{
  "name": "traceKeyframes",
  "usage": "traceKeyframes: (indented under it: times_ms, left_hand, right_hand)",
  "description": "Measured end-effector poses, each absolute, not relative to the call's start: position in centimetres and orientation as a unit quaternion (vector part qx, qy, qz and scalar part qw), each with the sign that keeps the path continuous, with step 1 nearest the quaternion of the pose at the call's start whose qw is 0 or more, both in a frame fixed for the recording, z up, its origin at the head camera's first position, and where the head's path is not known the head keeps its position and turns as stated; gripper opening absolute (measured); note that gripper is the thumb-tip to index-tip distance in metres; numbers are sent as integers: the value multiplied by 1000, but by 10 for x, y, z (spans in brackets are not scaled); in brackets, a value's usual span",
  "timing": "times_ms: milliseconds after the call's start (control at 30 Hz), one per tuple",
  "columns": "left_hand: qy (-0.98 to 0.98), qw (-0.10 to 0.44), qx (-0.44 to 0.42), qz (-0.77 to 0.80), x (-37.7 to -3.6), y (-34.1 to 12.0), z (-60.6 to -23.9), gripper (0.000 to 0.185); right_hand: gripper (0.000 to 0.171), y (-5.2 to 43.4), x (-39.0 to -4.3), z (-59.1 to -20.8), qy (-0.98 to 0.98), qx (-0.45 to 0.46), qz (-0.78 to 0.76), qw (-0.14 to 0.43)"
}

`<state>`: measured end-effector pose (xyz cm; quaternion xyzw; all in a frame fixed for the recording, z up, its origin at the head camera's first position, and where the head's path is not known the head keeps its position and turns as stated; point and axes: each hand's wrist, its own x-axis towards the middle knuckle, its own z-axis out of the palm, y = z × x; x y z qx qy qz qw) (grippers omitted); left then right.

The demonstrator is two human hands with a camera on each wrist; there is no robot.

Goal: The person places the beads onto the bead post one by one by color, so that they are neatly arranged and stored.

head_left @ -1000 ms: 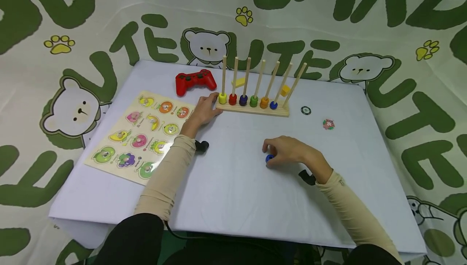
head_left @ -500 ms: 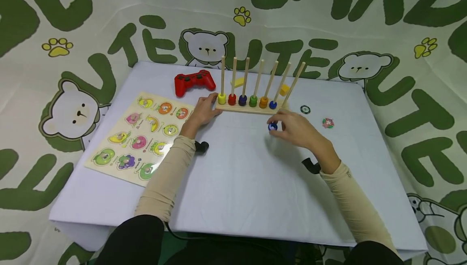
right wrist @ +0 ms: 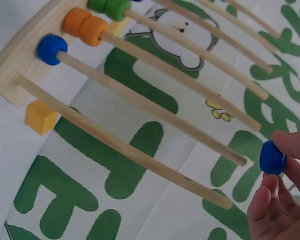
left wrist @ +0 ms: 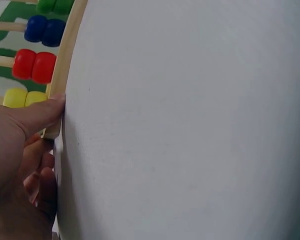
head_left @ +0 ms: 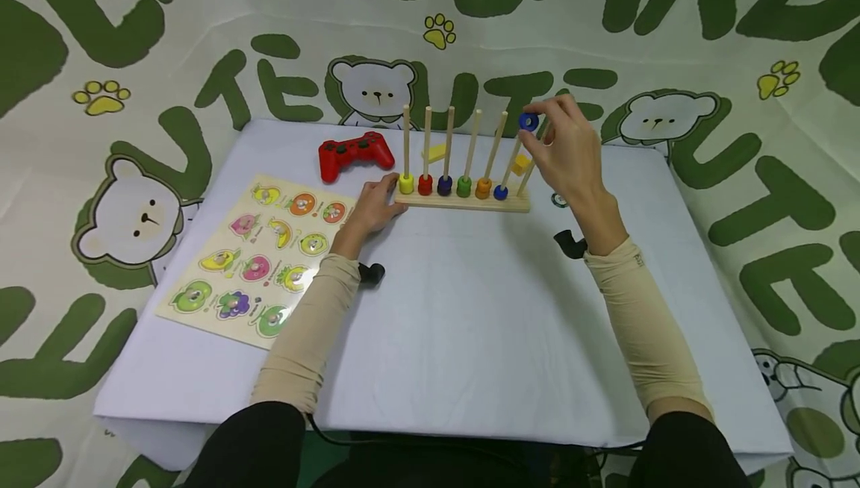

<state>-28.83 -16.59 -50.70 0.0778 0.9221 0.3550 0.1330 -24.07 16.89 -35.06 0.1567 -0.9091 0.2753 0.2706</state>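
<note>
Surface: a worktop [head_left: 437, 324] covered with a plain pale lavender-white cloth; the person sits at its near edge.
Room: a white fabric backdrop [head_left: 739, 40] printed with green letters, bear faces and yellow paw marks hangs behind the far edge and drapes along both sides.
Right hand: the right hand [head_left: 567, 148] is raised above the far part of the worktop, pinching a small blue wooden ring bead [head_left: 528, 122] between thumb and fingertips.
Bead position: the bead is held in the air just beside the top ends of the two rightmost rods; the right wrist view shows it near those tips and not on either one.
Rack: a wooden peg rack with seven upright rods [head_left: 463, 201] stands near the far edge, centre. Single beads sit at the foot of six rods, left to right yellow, red, purple, green, orange, blue; the rightmost rod is bare.
Left hand: the left hand [head_left: 372, 204] rests on the cloth, thumb pressed to the rack's left end, the other fingers curled loosely beside it.
Other things: a red plastic game controller [head_left: 354, 152] lies near the far edge left of the rack; a flat wooden fruit puzzle board [head_left: 262, 257] lies along the left edge; two yellow wooden blocks [head_left: 521, 165] lie behind the rods.
Obstruction: the right hand hides the cloth right of the rack.
</note>
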Motion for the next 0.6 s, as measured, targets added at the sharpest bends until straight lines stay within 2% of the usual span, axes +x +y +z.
traceKeyframes:
  times_ms: [600]
  left_hand:
    - [924, 130, 87, 350, -284, -159, -507, 73]
  right_hand:
    - [36, 177, -256, -364, -926, 110, 277, 232]
